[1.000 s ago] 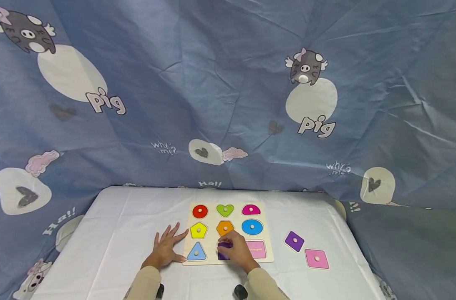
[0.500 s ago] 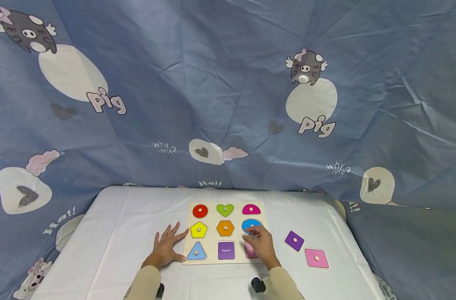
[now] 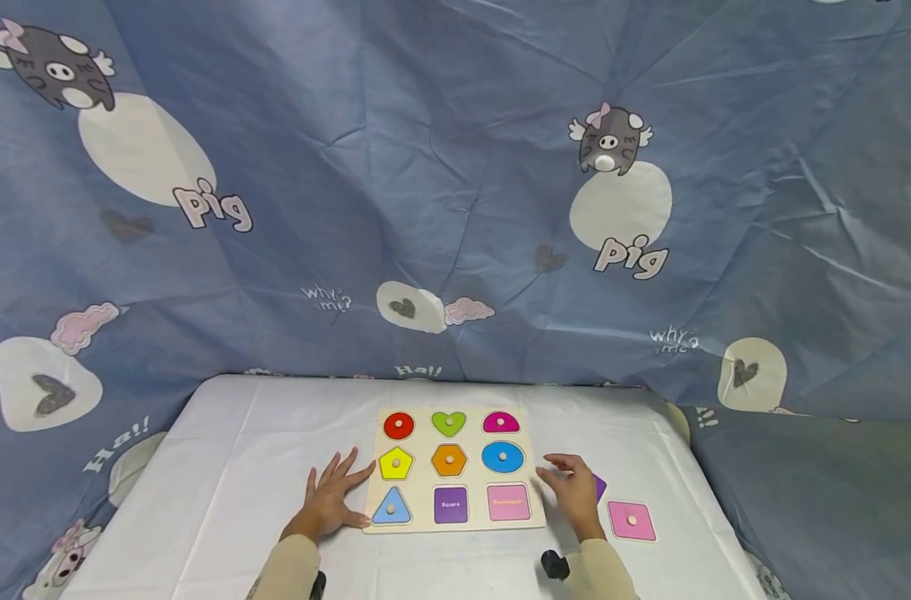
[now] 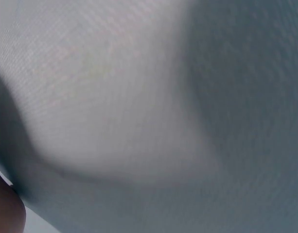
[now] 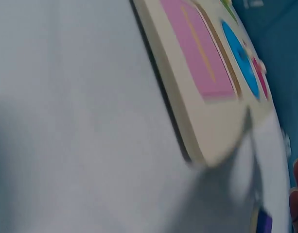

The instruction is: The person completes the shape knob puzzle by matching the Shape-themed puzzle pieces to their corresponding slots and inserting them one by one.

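Note:
A wooden shape puzzle board point(image 3: 478, 521) lies on the table. My left hand point(image 3: 326, 502) has its fingers spread, with thumb and index fingertip at the board's left edge. Just off the right edge, my right hand point(image 3: 575, 493) hovers with relaxed fingers and nothing between them. It partly covers a purple square piece point(image 3: 601, 487), which also shows at the bottom of the right wrist view. Beside it lies a pink rectangular piece point(image 3: 632, 521) with a knob. On the board, the purple square recess point(image 3: 451, 505) and pink rectangle recess point(image 3: 508, 502) show printed words.
Other knobbed pieces sit in the board, among them a blue oval point(image 3: 503, 457), an orange hexagon point(image 3: 449, 460) and a light blue triangle point(image 3: 391, 507). A white cloth point(image 3: 237, 450) covers the table. Behind it hangs a blue patterned curtain point(image 3: 440, 167).
My right hand has moved from the purple square recess, across the pink rectangle, to the purple square piece at the right. My left hand has stayed at the board's edge.

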Available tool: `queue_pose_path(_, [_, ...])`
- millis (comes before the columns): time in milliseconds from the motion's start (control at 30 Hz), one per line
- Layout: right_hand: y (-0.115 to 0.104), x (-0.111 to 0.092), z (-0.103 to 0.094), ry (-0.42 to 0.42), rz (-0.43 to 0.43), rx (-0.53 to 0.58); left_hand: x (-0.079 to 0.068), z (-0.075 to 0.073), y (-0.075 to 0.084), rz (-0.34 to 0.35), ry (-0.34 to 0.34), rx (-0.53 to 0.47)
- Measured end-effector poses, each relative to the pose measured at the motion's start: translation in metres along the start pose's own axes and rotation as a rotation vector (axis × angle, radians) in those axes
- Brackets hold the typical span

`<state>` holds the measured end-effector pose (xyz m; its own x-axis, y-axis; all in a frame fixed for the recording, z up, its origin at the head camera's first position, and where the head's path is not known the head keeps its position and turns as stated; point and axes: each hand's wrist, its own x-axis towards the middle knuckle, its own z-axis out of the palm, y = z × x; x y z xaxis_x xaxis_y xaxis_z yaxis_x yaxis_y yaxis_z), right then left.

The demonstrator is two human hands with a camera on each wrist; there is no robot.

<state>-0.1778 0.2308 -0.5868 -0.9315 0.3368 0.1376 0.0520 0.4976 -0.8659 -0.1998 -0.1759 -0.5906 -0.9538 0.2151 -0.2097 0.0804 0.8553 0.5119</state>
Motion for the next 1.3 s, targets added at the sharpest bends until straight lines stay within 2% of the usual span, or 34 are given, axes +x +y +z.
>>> queue_pose_path(133, [0.013,0.008,-0.019,0.043,0.036,-0.039,-0.001,-0.001,0.001,0.001,0.003,-0.004])
queue_pose_path(267, [0.024,0.013,-0.035,0.049,0.066,-0.07,-0.002,-0.002,0.003,-0.008,-0.006,-0.024])
queue_pose_path(500, [0.044,0.013,-0.054,0.0,0.142,-0.086,-0.001,0.001,0.003,-0.019,-0.014,-0.021])
queue_pose_path(600, [0.049,0.01,-0.058,-0.027,0.156,-0.118,-0.001,0.002,0.003,-0.016,-0.019,-0.014])
queue_pose_path(767, [0.05,0.01,-0.06,-0.046,0.108,-0.189,-0.001,0.001,0.004,-0.008,-0.014,-0.014])
queue_pose_path(1000, [0.053,0.012,-0.053,-0.023,0.094,-0.18,-0.001,0.001,0.0,-0.011,-0.014,-0.017])
queue_pose_path(1300, [0.058,0.014,-0.059,-0.03,0.098,-0.174,-0.001,-0.002,0.004,-0.005,-0.012,-0.008])
